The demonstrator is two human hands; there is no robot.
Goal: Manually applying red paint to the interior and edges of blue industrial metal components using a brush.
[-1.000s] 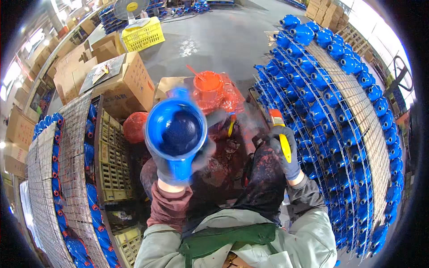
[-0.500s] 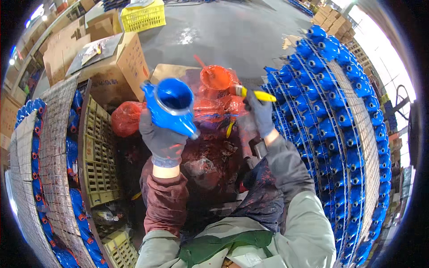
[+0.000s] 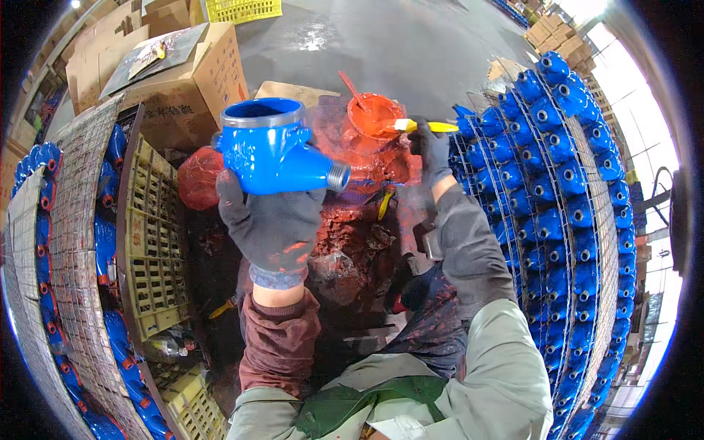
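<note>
My gloved left hand [image 3: 275, 227] is closed under a glossy blue water meter housing [image 3: 268, 150]. Its wide round mouth faces up, and its threaded end points to the right. In my gloved right hand [image 3: 434, 152] is a paintbrush [image 3: 442, 127] with a yellow handle, held almost level. The bristle end points left, at the right rim of an open pot of red paint [image 3: 372, 117]. A red stick [image 3: 352, 86] leans in that pot. Beneath the pot is a red-smeared stand [image 3: 378, 169], and a second yellow handle [image 3: 385, 206] shows below it.
Racks of blue housings [image 3: 543, 191] rise close on my right. More housings sit between wire mesh layers [image 3: 81, 213] on my left, beside a pale yellow crate [image 3: 154, 242]. A red plastic bag [image 3: 200, 178] lies near my left hand. Cardboard boxes [image 3: 220, 70] stand ahead on the left.
The housing has turned in my left hand: its mouth, tipped toward me before, now faces up, and its threaded end has swung rightward. The brush has become more level at the paint pot.
</note>
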